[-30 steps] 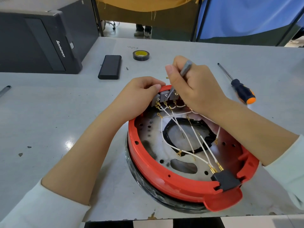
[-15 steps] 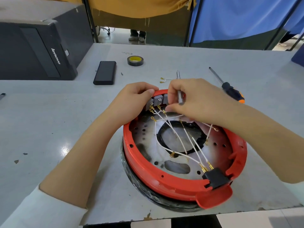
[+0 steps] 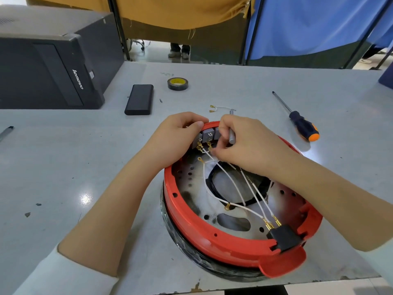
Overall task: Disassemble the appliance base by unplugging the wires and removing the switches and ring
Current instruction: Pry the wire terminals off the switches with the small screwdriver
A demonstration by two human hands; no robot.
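Observation:
The round appliance base lies upside down on the table, its red ring (image 3: 191, 228) around a metal plate. Grey switches (image 3: 207, 135) sit inside the far rim, with white wires (image 3: 229, 186) running to a black connector (image 3: 284, 238) at the near rim. My left hand (image 3: 176, 139) grips the far rim beside the switches. My right hand (image 3: 248, 143) holds a thin grey metal tool (image 3: 231, 137) in its curled fingers, while its fingertips pinch at the wire ends just below the switches. A loose white wire (image 3: 221, 107) with brass terminals lies on the table behind the base.
An orange and black screwdriver (image 3: 302, 124) lies to the right. A black power bank (image 3: 139, 99) and a roll of black tape (image 3: 178, 83) lie at the back. A black computer case (image 3: 51, 67) stands at the far left. A pen tip (image 3: 6, 132) shows at the left edge.
My right hand has turned from working the tool's tip at the switches to holding the tool upright while its fingertips reach the wire terminals. My left hand has stayed on the rim.

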